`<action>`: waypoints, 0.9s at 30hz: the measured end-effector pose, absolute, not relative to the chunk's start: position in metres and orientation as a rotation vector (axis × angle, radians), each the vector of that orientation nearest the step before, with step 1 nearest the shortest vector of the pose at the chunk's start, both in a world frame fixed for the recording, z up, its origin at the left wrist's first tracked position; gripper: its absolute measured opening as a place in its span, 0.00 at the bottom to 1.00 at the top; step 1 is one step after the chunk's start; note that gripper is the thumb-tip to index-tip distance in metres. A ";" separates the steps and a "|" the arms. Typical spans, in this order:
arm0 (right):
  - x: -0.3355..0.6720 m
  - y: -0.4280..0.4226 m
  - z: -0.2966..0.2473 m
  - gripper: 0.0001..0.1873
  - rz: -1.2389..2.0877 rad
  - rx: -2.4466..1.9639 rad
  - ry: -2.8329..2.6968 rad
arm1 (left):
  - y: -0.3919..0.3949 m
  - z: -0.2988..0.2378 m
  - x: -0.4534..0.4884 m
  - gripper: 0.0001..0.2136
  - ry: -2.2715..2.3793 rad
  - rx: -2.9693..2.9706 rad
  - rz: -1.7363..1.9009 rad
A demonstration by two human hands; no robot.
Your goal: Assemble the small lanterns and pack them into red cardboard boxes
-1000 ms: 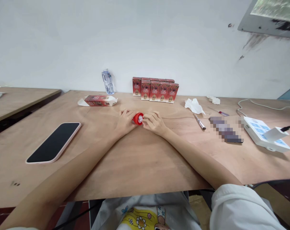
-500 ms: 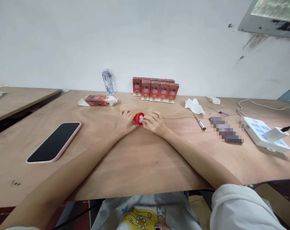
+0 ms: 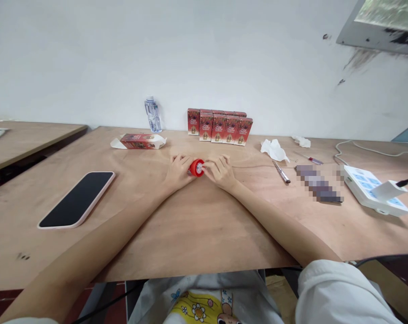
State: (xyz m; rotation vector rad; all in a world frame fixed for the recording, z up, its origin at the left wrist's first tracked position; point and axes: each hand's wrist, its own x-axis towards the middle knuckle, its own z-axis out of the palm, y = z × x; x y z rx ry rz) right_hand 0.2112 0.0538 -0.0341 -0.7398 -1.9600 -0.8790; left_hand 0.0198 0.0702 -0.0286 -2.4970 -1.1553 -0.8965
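Observation:
My left hand [image 3: 180,172] is closed round a small red round object [image 3: 192,167], whose open end faces right and shows a whitish inside. Its exact kind I cannot make out. At that open end, the thumb and fingertips of my right hand [image 3: 220,171] are pinched together, touching or very near the whitish part. What sits between those fingertips is too small to tell. Both hands rest over the middle of the wooden table [image 3: 204,234].
Several red printed boxes [image 3: 219,128] stand by the wall, with an opened box [image 3: 139,141] and water bottle [image 3: 153,114] to their left. A phone [image 3: 77,200] lies left. Rightward are crumpled tissue [image 3: 274,150], screwdrivers [image 3: 281,172], a blurred-out dark item [image 3: 318,183] and a power strip [image 3: 372,189].
The fingertips of my right hand have shifted slightly at the open end, and more of the whitish inside shows. My left hand keeps its hold on the red object.

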 end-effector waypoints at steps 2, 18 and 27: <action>0.212 0.054 -0.034 0.06 -0.862 -0.777 -1.971 | 0.070 -0.028 0.020 0.15 -1.153 -2.500 -0.880; 0.206 0.060 -0.036 0.13 -0.937 -0.776 -2.003 | 0.072 -0.029 0.020 0.16 -1.160 -2.487 -0.902; 0.210 0.070 -0.043 0.15 -0.731 -1.060 -1.981 | 0.073 -0.028 0.018 0.15 -1.287 -2.443 -0.932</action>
